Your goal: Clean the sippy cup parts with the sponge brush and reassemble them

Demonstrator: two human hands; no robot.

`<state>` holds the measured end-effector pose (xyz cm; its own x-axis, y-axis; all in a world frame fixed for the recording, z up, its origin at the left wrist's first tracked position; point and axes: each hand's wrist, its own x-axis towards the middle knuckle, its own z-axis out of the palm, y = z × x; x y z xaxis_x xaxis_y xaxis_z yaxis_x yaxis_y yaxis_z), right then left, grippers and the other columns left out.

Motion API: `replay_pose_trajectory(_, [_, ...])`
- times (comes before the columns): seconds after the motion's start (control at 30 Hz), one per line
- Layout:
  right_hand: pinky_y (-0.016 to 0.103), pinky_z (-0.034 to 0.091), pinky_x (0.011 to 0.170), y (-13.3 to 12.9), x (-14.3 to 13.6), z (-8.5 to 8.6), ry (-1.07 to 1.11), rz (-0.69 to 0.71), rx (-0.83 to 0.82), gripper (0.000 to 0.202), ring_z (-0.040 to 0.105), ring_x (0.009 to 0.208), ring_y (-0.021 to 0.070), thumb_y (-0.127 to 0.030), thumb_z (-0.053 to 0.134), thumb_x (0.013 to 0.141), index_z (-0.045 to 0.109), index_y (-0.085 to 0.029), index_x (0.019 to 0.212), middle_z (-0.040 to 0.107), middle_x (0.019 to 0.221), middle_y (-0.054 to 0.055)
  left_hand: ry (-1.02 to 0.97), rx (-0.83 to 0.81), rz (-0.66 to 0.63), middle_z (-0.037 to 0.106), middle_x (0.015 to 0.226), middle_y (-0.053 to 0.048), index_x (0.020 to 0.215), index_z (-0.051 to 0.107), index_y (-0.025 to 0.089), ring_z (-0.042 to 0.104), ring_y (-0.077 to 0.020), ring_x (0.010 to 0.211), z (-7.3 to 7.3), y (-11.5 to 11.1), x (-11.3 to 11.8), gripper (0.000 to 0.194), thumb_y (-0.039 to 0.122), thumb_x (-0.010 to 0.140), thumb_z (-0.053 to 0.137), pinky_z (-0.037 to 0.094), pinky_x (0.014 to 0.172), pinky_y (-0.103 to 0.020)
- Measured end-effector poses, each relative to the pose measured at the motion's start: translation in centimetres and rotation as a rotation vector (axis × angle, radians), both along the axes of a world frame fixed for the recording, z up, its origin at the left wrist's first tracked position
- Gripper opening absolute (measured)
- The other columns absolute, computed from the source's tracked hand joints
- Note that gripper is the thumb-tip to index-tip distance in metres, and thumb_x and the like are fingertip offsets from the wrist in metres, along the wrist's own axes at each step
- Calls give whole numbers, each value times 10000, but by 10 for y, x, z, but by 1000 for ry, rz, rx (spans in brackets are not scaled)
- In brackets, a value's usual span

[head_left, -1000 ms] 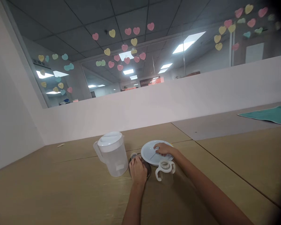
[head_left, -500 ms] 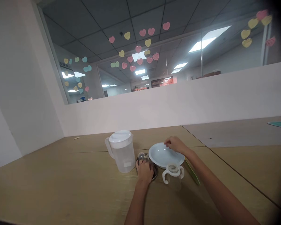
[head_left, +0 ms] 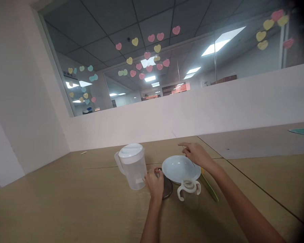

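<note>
Over the right part of the white bowl, my right hand pinches a thin stick that slants up to the left, with the index finger stretched out. My left hand is closed at the left edge of a dark round tray; a small item between its fingers is mostly hidden. Just left of that hand stands a clear pitcher with a white lid. A clear bottle with a white two-handled collar stands in front of the bowl.
A green and yellow utensil lies right of the bottle. Near the wall at the back left is a small pale piece. A teal item lies at the far right. Behind the table is a white wall with a window above.
My right hand has risen from the bowl, and the thin stick now shows clearly in it. My left hand has lifted slightly from the tray, its fingers drawn together. The view has shifted a little.
</note>
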<state>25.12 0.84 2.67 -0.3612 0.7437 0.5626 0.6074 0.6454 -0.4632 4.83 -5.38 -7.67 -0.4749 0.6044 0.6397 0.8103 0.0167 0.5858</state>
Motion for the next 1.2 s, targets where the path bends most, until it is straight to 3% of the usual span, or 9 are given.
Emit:
replay_pose_trajectory(0.2, [204, 431, 594, 8, -25, -15, 78, 156, -147, 342, 598, 571, 102, -118, 388, 736, 699, -156, 874, 696, 770, 29, -265, 223, -257, 625, 931, -90, 1025, 634, 164, 571, -181, 853, 11, 11, 1, 331, 301, 830, 404, 440, 753, -293])
replay_pose_trajectory(0.37, [197, 446, 517, 15, -47, -25, 268, 254, -402, 293, 610, 594, 119, -257, 502, 769, 679, -129, 964, 701, 769, 59, -257, 256, -340, 626, 931, -84, 980, 644, 173, 578, -171, 818, 14, 15, 19, 298, 326, 844, 427, 458, 709, -282])
replay_pose_trajectory(0.47, [198, 462, 479, 14, -47, -22, 453, 283, -508, 362, 613, 604, 125, -354, 563, 761, 659, -104, 1005, 700, 832, 82, -189, 221, -359, 631, 917, -80, 978, 642, 170, 578, -166, 802, 14, 16, 27, 286, 303, 851, 424, 458, 708, -278])
replay_pose_trajectory(0.6, [206, 495, 516, 15, -43, -22, 514, 184, -450, 373, 635, 648, 146, -429, 631, 702, 692, -119, 902, 706, 807, 76, -77, 112, -405, 639, 945, -69, 1006, 639, 188, 583, -151, 819, 15, 18, 35, 294, 227, 868, 382, 456, 739, -265])
replay_pose_trajectory(0.77, [236, 528, 608, 20, -47, -31, 589, 66, -406, 327, 662, 692, 171, -322, 695, 643, 688, -105, 886, 712, 827, 98, 50, -85, -376, 646, 993, -55, 1045, 629, 210, 595, -154, 835, 28, 14, 37, 280, 204, 850, 427, 454, 748, -267])
replay_pose_trajectory(0.87, [247, 536, 623, 19, -48, -31, 671, 105, -447, 313, 664, 676, 167, -266, 684, 649, 678, -94, 910, 713, 820, 102, 158, -29, -299, 662, 922, -54, 926, 675, 210, 588, -174, 883, 56, -4, 37, 220, 250, 845, 474, 429, 803, -290])
replay_pose_trajectory(1.03, [256, 530, 610, 22, -39, -29, 695, 94, -426, 366, 657, 655, 168, -304, 682, 646, 673, -79, 935, 711, 805, 112, 223, 321, -318, 651, 708, -23, 678, 667, 192, 574, -158, 736, 136, -54, 47, 212, 361, 784, 595, 433, 724, -287])
replay_pose_trajectory(1.1, [256, 529, 610, 25, -35, -29, 711, 82, -417, 386, 655, 662, 170, -319, 694, 635, 673, -76, 934, 710, 809, 115, 334, 370, -392, 648, 710, -18, 722, 674, 197, 576, -148, 729, 168, -70, 53, 202, 339, 813, 562, 441, 723, -285])
replay_pose_trajectory(1.2, [261, 531, 613, 27, -30, -29, 761, 77, -434, 394, 653, 659, 170, -323, 704, 626, 672, -72, 927, 708, 820, 122, 578, 223, -589, 668, 843, -5, 1081, 606, 252, 604, -135, 779, 206, -92, 62, 262, 241, 878, 441, 474, 724, -279])
